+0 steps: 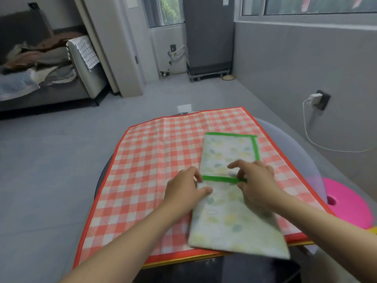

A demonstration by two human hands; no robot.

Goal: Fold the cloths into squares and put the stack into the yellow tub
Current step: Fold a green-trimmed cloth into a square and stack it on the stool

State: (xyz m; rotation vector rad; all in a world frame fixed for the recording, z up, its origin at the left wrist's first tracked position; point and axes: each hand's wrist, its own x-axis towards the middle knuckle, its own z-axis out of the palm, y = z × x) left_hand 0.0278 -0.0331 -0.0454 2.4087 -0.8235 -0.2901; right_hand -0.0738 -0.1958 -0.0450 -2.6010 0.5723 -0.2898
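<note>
A pale cloth with a green border and a leaf print (pixel 228 152) lies on the right half of the red-and-white checked mat (pixel 146 160). Its near part is folded over, and the green near edge lies across the cloth's middle. My left hand (pixel 184 188) pinches the left end of that green edge. My right hand (pixel 257 184) pinches its right end, with the forefinger stretched out over the cloth. The near fold hangs a little over the mat's front edge. No yellow tub is in view.
A pink round object (pixel 346 203) sits off the mat's right side, beside a grey rounded seat (pixel 289 139). A white charger and cable (pixel 314 99) hang on the right wall. A sofa piled with clothes (pixel 40 64) stands far left across grey floor.
</note>
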